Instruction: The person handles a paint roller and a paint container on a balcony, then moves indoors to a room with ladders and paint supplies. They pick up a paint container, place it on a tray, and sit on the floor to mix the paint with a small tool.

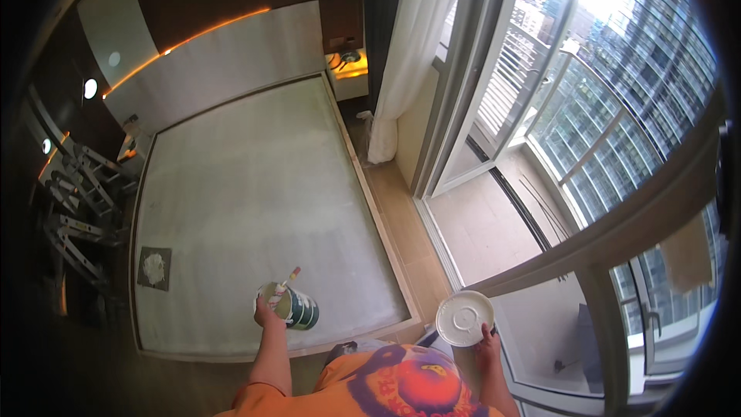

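Observation:
My left hand [265, 314] is closed on the rim of a dark green and white paint can [303, 312], which tilts over the near part of a broad grey board. A paintbrush [292, 273] stands in the can's mouth with its reddish handle tip pointing up. Pale paint coats the inside of the can. On the other side of my body, my right hand [487, 341] grips a round white paint can lid [465, 315] by its edge. The lid's face is turned upward, well apart from the can.
The framed grey board [247, 170] fills the middle of the room. On it lies a dark square plate [154, 270] with white paste. Stepladders [81, 236] stand at the left. White curtains [391, 108] and an open glass door [509, 85] lead to a balcony at right.

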{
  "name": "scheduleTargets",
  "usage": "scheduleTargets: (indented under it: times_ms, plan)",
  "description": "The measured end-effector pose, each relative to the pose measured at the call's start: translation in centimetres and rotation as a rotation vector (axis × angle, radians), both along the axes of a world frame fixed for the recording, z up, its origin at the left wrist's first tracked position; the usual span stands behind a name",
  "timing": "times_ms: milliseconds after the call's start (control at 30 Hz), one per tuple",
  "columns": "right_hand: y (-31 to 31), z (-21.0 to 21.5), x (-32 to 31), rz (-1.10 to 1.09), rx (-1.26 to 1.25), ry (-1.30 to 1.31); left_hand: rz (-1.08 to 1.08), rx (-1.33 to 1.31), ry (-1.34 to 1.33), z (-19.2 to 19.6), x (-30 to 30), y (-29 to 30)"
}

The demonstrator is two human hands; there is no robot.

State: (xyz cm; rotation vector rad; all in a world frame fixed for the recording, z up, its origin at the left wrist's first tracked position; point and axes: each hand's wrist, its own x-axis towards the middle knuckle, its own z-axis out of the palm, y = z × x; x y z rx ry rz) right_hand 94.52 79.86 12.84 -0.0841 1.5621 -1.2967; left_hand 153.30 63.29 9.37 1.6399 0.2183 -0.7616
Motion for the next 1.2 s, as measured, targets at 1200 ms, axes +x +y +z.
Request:
scheduleTargets:
  times_ms: [1200]
  plan:
    - [-81.2, 4.3, -2.8, 0.972, -0.098, 0.306, 0.218, -0.085, 0.300, 6.0, -18.6, -58.5]
